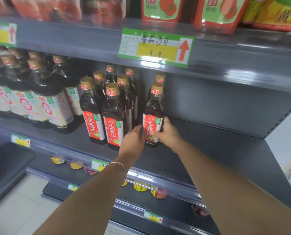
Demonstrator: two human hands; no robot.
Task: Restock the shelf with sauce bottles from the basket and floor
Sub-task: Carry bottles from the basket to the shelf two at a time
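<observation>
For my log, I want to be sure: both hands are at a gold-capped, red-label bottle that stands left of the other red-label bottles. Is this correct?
Not quite. The head view shows the gold-capped, red-label bottle at the left hand and right hand standing right of the other red-label bottles, not left. Both hands are indeed at it.

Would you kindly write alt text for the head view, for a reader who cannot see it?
The right hand grips a red-labelled sauce bottle standing upright on a grey shelf, while the left hand touches its side. Matching bottles stand beside it.
</observation>
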